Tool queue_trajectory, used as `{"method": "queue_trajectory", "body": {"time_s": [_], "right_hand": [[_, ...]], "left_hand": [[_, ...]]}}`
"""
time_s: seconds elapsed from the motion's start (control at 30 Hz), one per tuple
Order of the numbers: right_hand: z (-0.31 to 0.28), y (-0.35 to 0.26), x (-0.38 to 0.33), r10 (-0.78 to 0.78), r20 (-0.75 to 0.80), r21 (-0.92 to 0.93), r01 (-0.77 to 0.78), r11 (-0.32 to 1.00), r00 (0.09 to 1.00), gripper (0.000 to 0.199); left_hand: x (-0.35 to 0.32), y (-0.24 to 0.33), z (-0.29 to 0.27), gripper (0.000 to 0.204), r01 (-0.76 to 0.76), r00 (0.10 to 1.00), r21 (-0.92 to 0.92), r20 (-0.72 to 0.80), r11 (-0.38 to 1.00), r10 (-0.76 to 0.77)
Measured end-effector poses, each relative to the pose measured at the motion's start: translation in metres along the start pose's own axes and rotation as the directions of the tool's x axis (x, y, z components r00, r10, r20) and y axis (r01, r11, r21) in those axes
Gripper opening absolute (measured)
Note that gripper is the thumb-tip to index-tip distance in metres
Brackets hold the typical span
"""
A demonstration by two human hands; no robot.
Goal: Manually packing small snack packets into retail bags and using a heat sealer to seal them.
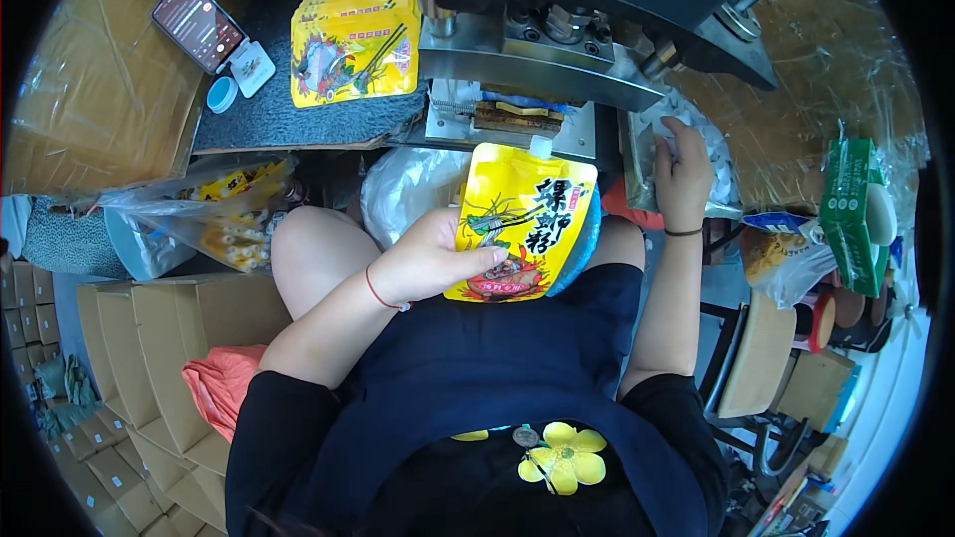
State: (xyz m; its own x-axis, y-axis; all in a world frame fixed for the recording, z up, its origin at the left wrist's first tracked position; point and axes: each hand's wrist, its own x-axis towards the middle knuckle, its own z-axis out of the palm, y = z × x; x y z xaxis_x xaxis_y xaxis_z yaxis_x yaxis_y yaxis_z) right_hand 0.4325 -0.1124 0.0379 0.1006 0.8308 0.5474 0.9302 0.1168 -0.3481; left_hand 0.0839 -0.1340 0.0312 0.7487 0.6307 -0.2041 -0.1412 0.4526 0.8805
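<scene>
My left hand [430, 257] is closed round the lower left edge of a yellow spout pouch [522, 224], thumb across its printed front. The pouch hangs tilted above my lap, with a small white spout [540, 146] at its upper corner. Over at the right, my right hand [683, 164] reaches into a metal tray [637, 154] of small white plastic pieces [718, 164]. Its fingers are bent and look apart; nothing shows between them, though the fingertips are partly hidden. Behind the pouch stands a metal press [537, 70] with a clamping jaw.
A stack of yellow pouches [356, 50] lies on the dark bench mat [259, 109], beside a propped phone [199, 25] and a small round tub [222, 94]. A plastic bag of pouches [234, 219] stands at the left. Cardboard boxes [164, 348] flank my left side; a stool [758, 358] is at the right.
</scene>
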Motion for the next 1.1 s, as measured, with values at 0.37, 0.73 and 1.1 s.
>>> {"method": "queue_trajectory", "body": {"time_s": [0.37, 0.73, 1.1], "right_hand": [[0.011, 0.023, -0.002, -0.181, -0.081, 0.001, 0.181, 0.983, 0.98, 0.025], [-0.035, -0.016, -0.03, 0.02, 0.227, 0.826, -0.182, -0.533, 0.974, 0.025], [0.008, -0.105, -0.104, -0.195, 0.772, 0.635, -0.731, 0.247, 0.605, 0.018]], "left_hand": [[-0.019, -0.002, 0.012, 0.032, -0.064, 0.998, -0.061, -0.016, 0.996, 0.063], [-0.032, -0.013, 0.001, 0.028, -0.155, 0.982, 0.498, -0.017, 0.853, 0.188], [-0.042, -0.014, -0.023, 0.044, -0.203, 0.979, 0.83, 0.186, 0.52, 0.086]]}}
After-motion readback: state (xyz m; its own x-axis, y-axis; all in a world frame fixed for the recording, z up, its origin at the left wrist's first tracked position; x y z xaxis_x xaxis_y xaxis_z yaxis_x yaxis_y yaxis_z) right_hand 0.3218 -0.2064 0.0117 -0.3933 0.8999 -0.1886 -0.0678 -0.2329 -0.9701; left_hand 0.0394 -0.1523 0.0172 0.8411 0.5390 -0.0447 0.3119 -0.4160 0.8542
